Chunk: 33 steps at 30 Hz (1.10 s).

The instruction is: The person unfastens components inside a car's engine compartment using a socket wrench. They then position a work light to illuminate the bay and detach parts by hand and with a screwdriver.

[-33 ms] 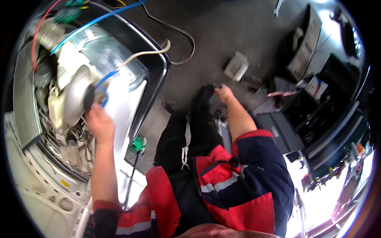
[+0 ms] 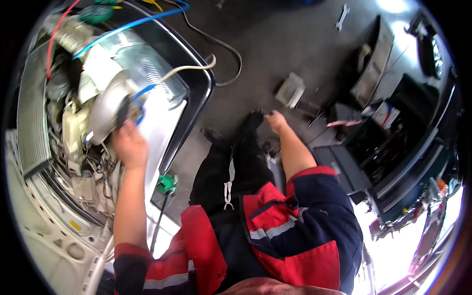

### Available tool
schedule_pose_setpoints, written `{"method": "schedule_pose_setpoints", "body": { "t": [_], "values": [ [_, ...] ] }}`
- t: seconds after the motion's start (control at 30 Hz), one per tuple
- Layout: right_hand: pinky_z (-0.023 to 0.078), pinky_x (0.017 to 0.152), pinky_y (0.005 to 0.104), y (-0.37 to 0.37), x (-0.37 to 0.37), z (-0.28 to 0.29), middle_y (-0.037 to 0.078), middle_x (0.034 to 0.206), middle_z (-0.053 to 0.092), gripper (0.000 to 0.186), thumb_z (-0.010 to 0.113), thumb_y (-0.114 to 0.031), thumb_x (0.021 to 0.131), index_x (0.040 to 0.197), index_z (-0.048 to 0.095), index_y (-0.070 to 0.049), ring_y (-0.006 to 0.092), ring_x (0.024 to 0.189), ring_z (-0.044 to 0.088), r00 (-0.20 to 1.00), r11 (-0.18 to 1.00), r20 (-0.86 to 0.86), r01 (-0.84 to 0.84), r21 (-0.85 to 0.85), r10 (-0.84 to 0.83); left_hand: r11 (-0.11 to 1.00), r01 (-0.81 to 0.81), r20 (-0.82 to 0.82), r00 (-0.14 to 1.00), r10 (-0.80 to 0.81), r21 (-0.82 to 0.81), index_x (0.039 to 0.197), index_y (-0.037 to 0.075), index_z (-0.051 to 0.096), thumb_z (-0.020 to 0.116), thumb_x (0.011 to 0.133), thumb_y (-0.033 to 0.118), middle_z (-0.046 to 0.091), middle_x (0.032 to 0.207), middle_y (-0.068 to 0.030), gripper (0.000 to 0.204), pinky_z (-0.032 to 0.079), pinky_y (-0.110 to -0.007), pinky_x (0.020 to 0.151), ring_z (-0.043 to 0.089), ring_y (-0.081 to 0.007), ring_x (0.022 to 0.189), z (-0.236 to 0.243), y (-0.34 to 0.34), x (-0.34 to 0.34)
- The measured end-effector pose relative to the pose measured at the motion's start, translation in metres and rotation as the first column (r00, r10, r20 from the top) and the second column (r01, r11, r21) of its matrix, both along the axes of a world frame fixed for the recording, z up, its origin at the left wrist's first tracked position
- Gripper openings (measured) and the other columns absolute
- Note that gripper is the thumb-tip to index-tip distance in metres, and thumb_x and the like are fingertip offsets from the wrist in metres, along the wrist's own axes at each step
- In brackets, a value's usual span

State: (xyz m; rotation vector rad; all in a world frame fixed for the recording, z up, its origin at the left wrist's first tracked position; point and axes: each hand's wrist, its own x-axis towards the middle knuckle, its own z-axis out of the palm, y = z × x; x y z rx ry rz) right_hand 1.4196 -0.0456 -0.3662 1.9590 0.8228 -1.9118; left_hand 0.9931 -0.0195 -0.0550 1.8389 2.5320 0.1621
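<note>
My left hand [image 2: 130, 146] is closed on the black handle part of a pale, round, dish-shaped object [image 2: 107, 108], blurred by motion. It is tilted over the car's open engine bay, close to the headlight [image 2: 147, 69]. A blue strap or hose piece [image 2: 140, 117] and a pale cord [image 2: 189, 68] lie beside it; whether they join it I cannot tell. Low over the floor by my shoe, my right hand [image 2: 277, 122] has its fingers bent together around or against something small and dark. What that is, I cannot make out.
A radiator [image 2: 33, 110] and black bumper edge [image 2: 199, 105] border the engine bay. Red [image 2: 53, 42] and blue [image 2: 132, 22] hoses cross its front. On the floor are a wrench [image 2: 342, 17], a whitish box-like part [image 2: 290, 89], a curved panel [image 2: 373, 61] and a dark flat case [image 2: 341, 167].
The round object has shifted slightly right and tilted more, with my left hand following. My right hand has stayed nearly in place. The view has shifted a little.
</note>
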Motion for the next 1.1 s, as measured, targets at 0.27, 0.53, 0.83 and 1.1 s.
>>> {"method": "schedule_pose_setpoints", "body": {
  "t": [0.27, 0.53, 0.83, 1.1],
  "values": [
    [0.049, 0.082, 0.0312, 0.109, -0.074, 0.415, 0.01, 0.099, 0.067, 0.034, 0.067, -0.023, 0.088, 0.113, 0.062, -0.001, 0.0166, 0.093, 0.062, 0.979, 0.305, -0.197, 0.201, 0.931, -0.046, 0.952, 0.087, 0.242, 0.957, -0.162, 0.294, 0.097, 0.003, 0.061, 0.049, 0.097, 0.029, 0.064, 0.093, -0.0199, 0.028, 0.047, -0.049, 0.079, 0.06, -0.0408, 0.087, 0.009, -0.004, 0.0],
    [0.049, 0.082, 0.0321, 0.012, -0.093, 0.764, 0.016, 0.11, 0.063, 0.033, 0.054, -0.012, 0.086, 0.111, 0.059, 0.009, 0.0234, 0.1, 0.06, 0.856, -0.679, 0.037, 0.382, 0.627, 0.515, 0.887, 0.081, 0.63, 0.675, -0.385, 0.455, 0.103, 0.0, 0.061, 0.05, 0.097, 0.026, 0.063, 0.098, -0.0234, 0.028, 0.046, -0.049, 0.08, 0.058, -0.044, 0.094, 0.097, -0.077, 0.004],
    [0.049, 0.079, 0.0322, -0.016, -0.214, 0.772, 0.015, 0.108, 0.062, 0.034, 0.059, -0.01, 0.084, 0.113, 0.057, 0.008, 0.0225, 0.097, 0.06, 0.629, -0.496, -0.019, 0.631, 0.596, 0.777, 0.91, -0.175, 0.868, 0.41, -0.279, 0.376, 0.106, -0.002, 0.061, 0.047, 0.099, 0.022, 0.064, 0.09, -0.0226, 0.028, 0.049, -0.042, 0.073, 0.063, -0.0373, 0.083, 0.189, -0.181, -0.017],
    [0.049, 0.077, 0.0322, 0.087, -0.257, 0.936, 0.015, 0.106, 0.061, 0.037, 0.063, -0.009, 0.082, 0.114, 0.056, 0.008, 0.0217, 0.094, 0.06, 0.485, -0.579, 0.42, 0.806, 0.127, 0.767, 0.765, -0.156, 0.614, 0.703, -0.358, 0.625, 0.121, 0.001, 0.055, 0.043, 0.095, 0.006, 0.065, 0.11, -0.0194, 0.029, 0.051, -0.039, 0.09, 0.061, -0.0353, 0.106, 0.189, -0.225, -0.049]
  ]
}}
